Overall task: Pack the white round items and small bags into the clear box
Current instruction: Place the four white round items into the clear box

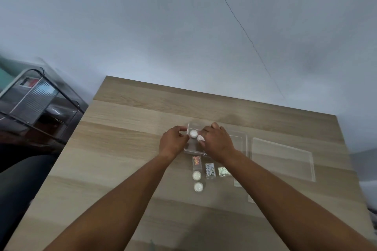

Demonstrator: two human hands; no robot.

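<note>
The clear box point(237, 138) lies open on the wooden table. One white round item point(193, 133) sits in the box's far left corner. My right hand point(218, 141) holds a second white round item point(200, 138) tilted just beside it, over the box. My left hand point(173, 140) grips the box's left edge. Two more white round items point(196, 175) point(198, 187) lie on the table in front of the box. Three small bags of glitter point(197, 161) point(210, 170) point(223, 171) lie next to them.
The box's clear lid point(282, 158) lies flat to the right. A black wire rack point(38, 104) with a ribbed panel stands off the table's left side. The table's far edge meets a pale wall.
</note>
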